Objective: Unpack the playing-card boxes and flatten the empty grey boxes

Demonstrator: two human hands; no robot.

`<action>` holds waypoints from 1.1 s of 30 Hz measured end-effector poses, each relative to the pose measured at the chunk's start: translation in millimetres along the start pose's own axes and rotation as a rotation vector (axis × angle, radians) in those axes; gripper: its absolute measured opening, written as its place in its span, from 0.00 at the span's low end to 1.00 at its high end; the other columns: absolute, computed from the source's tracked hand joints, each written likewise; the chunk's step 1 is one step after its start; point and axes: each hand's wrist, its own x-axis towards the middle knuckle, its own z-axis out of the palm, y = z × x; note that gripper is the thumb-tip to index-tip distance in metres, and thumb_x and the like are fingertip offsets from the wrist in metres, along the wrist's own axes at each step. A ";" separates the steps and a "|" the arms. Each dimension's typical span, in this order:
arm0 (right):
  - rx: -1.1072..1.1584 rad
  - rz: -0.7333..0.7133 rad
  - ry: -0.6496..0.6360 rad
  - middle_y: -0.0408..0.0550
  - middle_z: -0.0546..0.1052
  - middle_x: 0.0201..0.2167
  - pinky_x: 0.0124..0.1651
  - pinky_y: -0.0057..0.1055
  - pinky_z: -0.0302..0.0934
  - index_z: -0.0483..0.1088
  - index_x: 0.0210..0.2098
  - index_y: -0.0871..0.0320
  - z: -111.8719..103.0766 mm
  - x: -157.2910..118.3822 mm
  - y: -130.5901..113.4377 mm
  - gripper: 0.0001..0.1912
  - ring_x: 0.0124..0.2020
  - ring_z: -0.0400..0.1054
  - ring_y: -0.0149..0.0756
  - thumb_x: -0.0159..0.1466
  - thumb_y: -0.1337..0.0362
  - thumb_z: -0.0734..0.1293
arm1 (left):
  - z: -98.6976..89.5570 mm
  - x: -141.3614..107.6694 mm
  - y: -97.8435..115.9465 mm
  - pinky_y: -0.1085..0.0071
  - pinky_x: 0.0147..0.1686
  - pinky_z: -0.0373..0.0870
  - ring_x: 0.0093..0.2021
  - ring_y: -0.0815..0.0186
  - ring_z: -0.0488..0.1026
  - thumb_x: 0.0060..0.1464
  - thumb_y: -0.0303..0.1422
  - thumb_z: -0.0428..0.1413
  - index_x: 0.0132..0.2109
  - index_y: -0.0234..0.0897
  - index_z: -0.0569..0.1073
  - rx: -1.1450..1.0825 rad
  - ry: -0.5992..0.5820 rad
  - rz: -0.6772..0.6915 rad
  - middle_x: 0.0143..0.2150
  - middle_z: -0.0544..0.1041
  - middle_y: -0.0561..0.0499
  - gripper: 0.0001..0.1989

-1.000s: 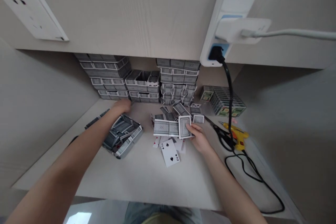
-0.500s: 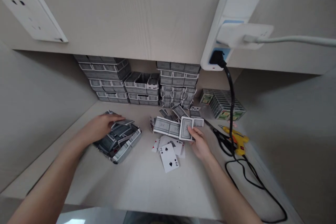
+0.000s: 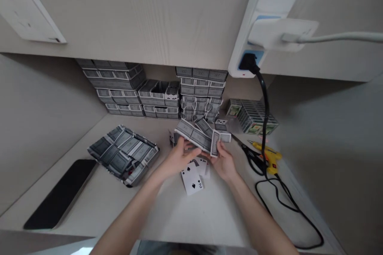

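Observation:
A strip of joined playing cards (image 3: 193, 133), backs toward me, is held tilted above the desk, its right end card folded up. My right hand (image 3: 224, 163) grips that right end between thumb and fingers. My left hand (image 3: 178, 157) has closed on the strip's lower edge, some fingers partly hidden behind it. Beneath my hands lie loose face-up cards, with a two of spades (image 3: 192, 178) on top. To the left stands a tray-like box made of cards (image 3: 122, 149), its near side partly open.
Stacked card-built boxes (image 3: 119, 83) line the back, with packed card decks (image 3: 254, 115) at right. Black scissors (image 3: 254, 159), a yellow glue gun (image 3: 271, 157) and its looping cord lie right. A black phone (image 3: 61, 195) lies left. A power strip (image 3: 254, 20) hangs above.
My left hand has left the card box and moved right to the strip. The strip has tilted, and the box's top now lies flatter. The phone has come into view.

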 end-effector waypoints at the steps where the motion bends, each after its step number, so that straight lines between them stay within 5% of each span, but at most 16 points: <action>1: -0.029 0.018 -0.029 0.42 0.74 0.41 0.34 0.35 0.65 0.68 0.38 0.51 2.4 -1.9 -0.6 0.14 0.39 0.68 0.38 0.52 0.57 0.68 | 7.4 10.2 -6.5 0.70 0.42 0.66 0.44 0.61 0.70 0.43 0.35 0.58 0.47 0.39 0.68 -0.127 0.044 0.002 0.45 0.74 0.47 0.20; 5: -0.130 0.107 -0.147 0.45 0.75 0.39 0.31 0.32 0.65 0.68 0.40 0.52 9.4 -8.2 -2.9 0.17 0.37 0.69 0.38 0.51 0.56 0.68 | 17.8 37.1 -18.7 0.68 0.39 0.68 0.38 0.62 0.73 0.44 0.34 0.56 0.39 0.35 0.72 -0.589 0.137 -0.141 0.37 0.76 0.48 0.12; 9: -0.158 0.042 -0.099 0.43 0.75 0.34 0.26 0.31 0.64 0.67 0.38 0.52 4.5 -7.0 -6.2 0.16 0.29 0.70 0.35 0.51 0.56 0.68 | 2.8 41.2 -20.8 0.65 0.39 0.69 0.39 0.60 0.74 0.42 0.31 0.56 0.35 0.34 0.71 -0.868 0.227 -0.157 0.34 0.77 0.48 0.10; 15: -0.339 -0.043 0.002 0.37 0.69 0.18 0.12 0.23 0.49 0.67 0.34 0.54 -10.0 0.1 -8.0 0.14 0.10 0.56 0.24 0.50 0.57 0.69 | -5.6 36.1 -26.7 0.63 0.39 0.69 0.42 0.57 0.73 0.41 0.33 0.58 0.36 0.35 0.70 -0.837 0.401 -0.090 0.36 0.77 0.48 0.12; 21: -0.437 0.034 0.086 0.39 0.70 0.17 0.14 0.22 0.49 0.70 0.34 0.55 -12.0 0.2 -2.3 0.16 0.15 0.58 0.26 0.48 0.54 0.69 | -1.8 35.6 -27.5 0.61 0.41 0.68 0.41 0.56 0.73 0.40 0.33 0.59 0.37 0.35 0.70 -0.874 0.368 -0.077 0.35 0.77 0.47 0.14; 26: -0.496 -0.057 0.111 0.38 0.66 0.14 0.12 0.22 0.41 0.71 0.29 0.57 -17.1 3.2 -3.6 0.15 0.11 0.50 0.22 0.49 0.53 0.69 | -6.5 37.2 -31.2 0.62 0.40 0.68 0.41 0.57 0.73 0.40 0.33 0.59 0.36 0.35 0.70 -0.872 0.384 -0.063 0.34 0.77 0.48 0.13; 33: -0.528 0.031 -0.005 0.37 0.65 0.13 0.12 0.21 0.41 0.72 0.30 0.58 -10.4 0.8 5.8 0.16 0.11 0.49 0.22 0.49 0.52 0.68 | -5.0 38.4 -36.1 0.60 0.40 0.68 0.39 0.56 0.74 0.40 0.34 0.59 0.37 0.35 0.70 -0.833 0.346 -0.091 0.33 0.78 0.47 0.15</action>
